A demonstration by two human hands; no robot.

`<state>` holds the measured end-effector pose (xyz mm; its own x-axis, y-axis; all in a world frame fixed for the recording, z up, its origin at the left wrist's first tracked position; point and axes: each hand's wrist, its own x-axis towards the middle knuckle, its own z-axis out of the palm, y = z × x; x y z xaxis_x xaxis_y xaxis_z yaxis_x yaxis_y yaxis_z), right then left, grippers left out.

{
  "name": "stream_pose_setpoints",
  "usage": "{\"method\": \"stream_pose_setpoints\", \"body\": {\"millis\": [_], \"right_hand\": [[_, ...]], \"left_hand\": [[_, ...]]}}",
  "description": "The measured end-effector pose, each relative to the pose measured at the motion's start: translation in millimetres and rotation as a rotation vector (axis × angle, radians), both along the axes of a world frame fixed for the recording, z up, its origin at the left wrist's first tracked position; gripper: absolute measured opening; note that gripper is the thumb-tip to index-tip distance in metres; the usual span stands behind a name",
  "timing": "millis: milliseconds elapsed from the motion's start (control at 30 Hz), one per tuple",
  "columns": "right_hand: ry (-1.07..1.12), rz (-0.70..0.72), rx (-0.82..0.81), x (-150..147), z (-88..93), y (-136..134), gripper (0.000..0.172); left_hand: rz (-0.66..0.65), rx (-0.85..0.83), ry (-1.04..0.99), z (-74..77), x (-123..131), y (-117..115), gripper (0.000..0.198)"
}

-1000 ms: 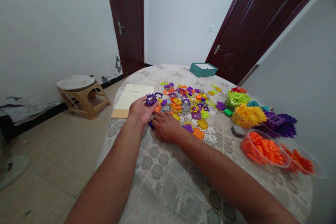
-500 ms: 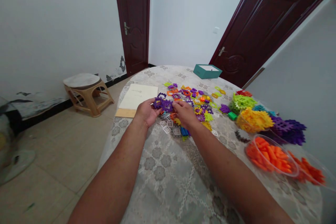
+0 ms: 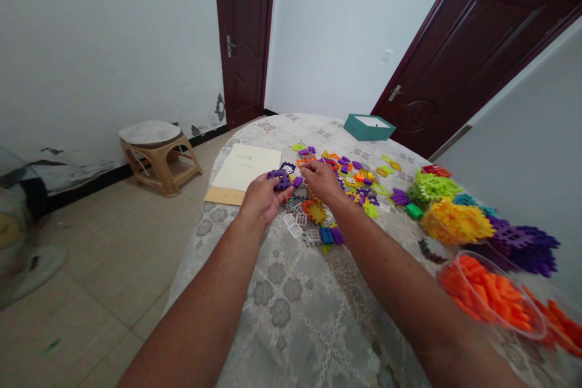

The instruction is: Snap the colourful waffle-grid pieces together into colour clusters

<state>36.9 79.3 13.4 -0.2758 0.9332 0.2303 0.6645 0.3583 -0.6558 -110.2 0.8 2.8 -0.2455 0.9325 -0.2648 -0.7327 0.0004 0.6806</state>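
Note:
Purple gear-shaped pieces (image 3: 280, 179) rest in my left hand (image 3: 262, 199), its fingers wrapped round them near the cream board. My right hand (image 3: 322, 182) is a short way to the right, over the left part of a mixed pile, with its fingertips pinched together. Whether a small piece is between those fingertips cannot be made out. Around and below my hands lie a yellow piece (image 3: 316, 212), a blue piece (image 3: 326, 234), white window-like pieces (image 3: 301, 219) and several purple and orange ones.
A cream board (image 3: 245, 167) lies at the left edge of the cloth-covered table (image 3: 282, 315). A teal box (image 3: 369, 127) stands at the back. On the right are green (image 3: 430, 188), yellow (image 3: 457, 221) and purple (image 3: 522, 242) heaps, and a clear tub (image 3: 493, 297) of orange pieces.
My right hand has come away from the purple pieces, which stay in my left hand. The camera view has shifted slightly left.

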Motion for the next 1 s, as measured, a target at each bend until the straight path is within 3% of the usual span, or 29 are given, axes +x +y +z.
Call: {"method": "stream_pose_setpoints", "body": {"millis": [200, 400, 567, 800, 1000], "right_hand": [[-0.565, 0.086, 0.137, -24.7, 9.9, 53.9, 0.044], [-0.718, 0.139, 0.029, -57.6, -4.6, 85.5, 0.049], [-0.755, 0.132, -0.001, -56.6, -9.1, 97.0, 0.048], [-0.709, 0.167, 0.001, -32.1, 5.2, 85.0, 0.032], [-0.574, 0.156, 0.022, 20.7, 12.5, 38.3, 0.017]], "left_hand": [[0.145, -0.019, -0.030, 11.1, -19.3, 1.5, 0.022], [0.225, 0.008, -0.082, 14.6, -35.4, 2.7, 0.024], [0.214, 0.022, -0.103, 14.8, -38.7, 2.8, 0.024], [0.167, -0.017, -0.101, 17.9, -29.2, 0.0, 0.025], [0.133, 0.000, -0.061, 19.8, -19.3, -2.4, 0.023]]}}
